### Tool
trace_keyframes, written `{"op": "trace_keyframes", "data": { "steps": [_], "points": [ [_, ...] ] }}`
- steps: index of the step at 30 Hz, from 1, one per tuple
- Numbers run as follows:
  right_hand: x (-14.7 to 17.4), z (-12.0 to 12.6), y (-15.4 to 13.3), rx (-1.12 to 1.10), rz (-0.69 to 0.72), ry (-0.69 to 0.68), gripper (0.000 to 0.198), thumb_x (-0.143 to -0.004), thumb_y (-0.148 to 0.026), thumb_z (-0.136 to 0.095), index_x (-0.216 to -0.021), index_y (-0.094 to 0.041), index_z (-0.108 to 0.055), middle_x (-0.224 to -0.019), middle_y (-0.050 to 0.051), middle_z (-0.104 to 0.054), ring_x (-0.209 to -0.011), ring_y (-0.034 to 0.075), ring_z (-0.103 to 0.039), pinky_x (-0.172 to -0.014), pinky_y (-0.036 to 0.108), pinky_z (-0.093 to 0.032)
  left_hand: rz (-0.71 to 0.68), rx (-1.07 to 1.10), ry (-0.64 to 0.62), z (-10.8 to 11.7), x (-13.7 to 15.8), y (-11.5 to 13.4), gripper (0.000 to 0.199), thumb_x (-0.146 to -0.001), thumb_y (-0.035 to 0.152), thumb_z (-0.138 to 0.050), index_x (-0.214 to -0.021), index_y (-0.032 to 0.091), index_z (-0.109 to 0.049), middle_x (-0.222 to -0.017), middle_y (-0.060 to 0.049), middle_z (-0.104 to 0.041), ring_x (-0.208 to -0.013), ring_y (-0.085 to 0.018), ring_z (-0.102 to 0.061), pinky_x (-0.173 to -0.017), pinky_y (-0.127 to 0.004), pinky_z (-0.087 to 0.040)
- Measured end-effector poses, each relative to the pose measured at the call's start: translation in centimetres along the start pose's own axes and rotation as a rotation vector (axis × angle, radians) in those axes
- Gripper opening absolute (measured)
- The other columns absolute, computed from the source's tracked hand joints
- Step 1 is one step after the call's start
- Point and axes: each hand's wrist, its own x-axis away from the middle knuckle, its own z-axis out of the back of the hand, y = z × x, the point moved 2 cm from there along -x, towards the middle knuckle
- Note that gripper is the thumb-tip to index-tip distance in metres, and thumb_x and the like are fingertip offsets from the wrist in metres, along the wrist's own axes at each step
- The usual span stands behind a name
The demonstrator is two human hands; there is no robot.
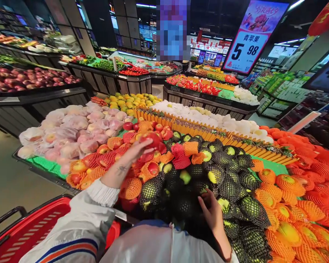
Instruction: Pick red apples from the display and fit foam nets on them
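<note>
Red apple [150, 138] mostly covered by fingers of left hand [137, 148]; only top and right edge exposed. Right hand [212, 213]: fingertips lost among dark netted fruit [230, 182], contact not resolvable. Red basket [30, 226] cut off by left and bottom edges. Both sleeves cropped at bottom edge. Blurred block [172, 29] at top centre, content unreadable. Small print on price sign [248, 45] illegible.

Strip lights [146, 5] are glowing on a dark ceiling far off. Dark wooden stands [38, 104] are lining the grey floor [8, 175] at left. A price sign [249, 40] is hanging far right.
</note>
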Motion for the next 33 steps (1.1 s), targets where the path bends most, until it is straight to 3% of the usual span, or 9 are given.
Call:
{"op": "trace_keyframes", "data": {
  "steps": [3,7,10,13,16,19,22,27,33],
  "points": [
    [0.4,0.2,0.1,0.019,0.034,-0.012,0.056,-0.095,-0.057,-0.063,-0.131,-0.014,-0.061,-0.105,0.011,-0.073,-0.094,0.029,-0.069,-0.089,0.043,-0.054,-0.039,-0.149,-0.253,-4.5,4.7,-3.3,0.074,-0.062,0.039,-0.094,-0.125,0.019,-0.058,-0.113,-0.008,-0.071,-0.101,-0.026,-0.07,-0.094,-0.042,-0.059],
    [0.7,0.4,0.0,0.049,0.069,-0.016,0.056,-0.097,-0.058,-0.062,-0.133,-0.015,-0.062,-0.105,0.011,-0.073,-0.097,0.029,-0.068,-0.088,0.044,-0.053,-0.161,-0.475,-0.471,-9.3,9.5,-8.0,0.077,-0.057,0.04,-0.095,-0.122,0.02,-0.057,-0.113,-0.007,-0.073,-0.106,-0.029,-0.07,-0.1,-0.042,-0.054],
    [0.8,0.4,-0.2,0.069,0.091,-0.013,0.056,-0.098,-0.06,-0.061,-0.133,-0.016,-0.062,-0.104,0.01,-0.073,-0.095,0.029,-0.068,-0.087,0.044,-0.054,-0.195,-0.668,-0.488,-11.8,11.2,-11.5,0.078,-0.059,0.036,-0.095,-0.125,0.022,-0.056,-0.116,-0.006,-0.072,-0.108,-0.031,-0.07,-0.1,-0.042,-0.053],
    [0.9,0.4,-0.3,0.085,0.109,-0.007,0.055,-0.099,-0.06,-0.059,-0.131,-0.017,-0.063,-0.103,0.01,-0.073,-0.095,0.029,-0.068,-0.087,0.044,-0.054,-0.22,-0.756,-0.417,-13.3,11.7,-14.4,0.073,-0.064,0.025,-0.091,-0.128,0.02,-0.056,-0.13,-0.011,-0.064,-0.121,-0.033,-0.065,-0.107,-0.043,-0.051],
    [1.0,0.4,-0.3,0.103,0.122,0.006,0.054,-0.099,-0.061,-0.058,-0.13,-0.017,-0.063,-0.102,0.01,-0.073,-0.094,0.029,-0.069,-0.085,0.044,-0.054,-0.178,-0.803,-0.367,-13.9,11.6,-16.1,0.076,-0.072,0.028,-0.088,-0.139,0.018,-0.053,-0.138,-0.015,-0.054,-0.125,-0.033,-0.063,-0.108,-0.044,-0.051],
    [1.1,0.4,-0.2,0.117,0.133,0.021,0.053,-0.1,-0.06,-0.058,-0.13,-0.017,-0.063,-0.102,0.01,-0.073,-0.093,0.029,-0.069,-0.085,0.044,-0.055,-0.181,-0.844,-0.453,-13.5,11.2,-15.9,0.086,-0.077,0.04,-0.086,-0.15,0.017,-0.048,-0.142,-0.017,-0.052,-0.127,-0.035,-0.062,-0.11,-0.045,-0.05],
    [1.2,0.3,0.0,0.12,0.145,0.029,0.052,-0.101,-0.059,-0.058,-0.13,-0.017,-0.062,-0.102,0.01,-0.073,-0.093,0.028,-0.069,-0.085,0.044,-0.055,-0.222,-0.897,-0.548,-12.5,10.4,-14.5,0.074,-0.086,0.048,-0.077,-0.149,0.016,-0.052,-0.14,-0.017,-0.06,-0.129,-0.036,-0.061,-0.112,-0.047,-0.047],
    [1.2,0.1,0.1,0.125,0.163,0.032,0.048,-0.102,-0.056,-0.058,-0.13,-0.017,-0.063,-0.103,0.009,-0.072,-0.093,0.027,-0.068,-0.084,0.042,-0.055,-0.26,-0.891,-0.65,-11.0,9.2,-13.2,0.047,-0.1,0.037,-0.056,-0.141,0.015,-0.06,-0.138,-0.015,-0.067,-0.126,-0.03,-0.065,-0.112,-0.042,-0.048],
    [1.3,0.3,0.0,0.143,0.177,0.036,0.046,-0.103,-0.054,-0.058,-0.128,-0.016,-0.064,-0.103,0.009,-0.072,-0.093,0.026,-0.068,-0.084,0.041,-0.055,-0.223,-0.896,-0.705,-9.9,8.9,-13.1,0.05,-0.099,0.032,-0.051,-0.145,0.012,-0.056,-0.142,-0.017,-0.065,-0.127,-0.03,-0.064,-0.113,-0.041,-0.047]
  ]
}}
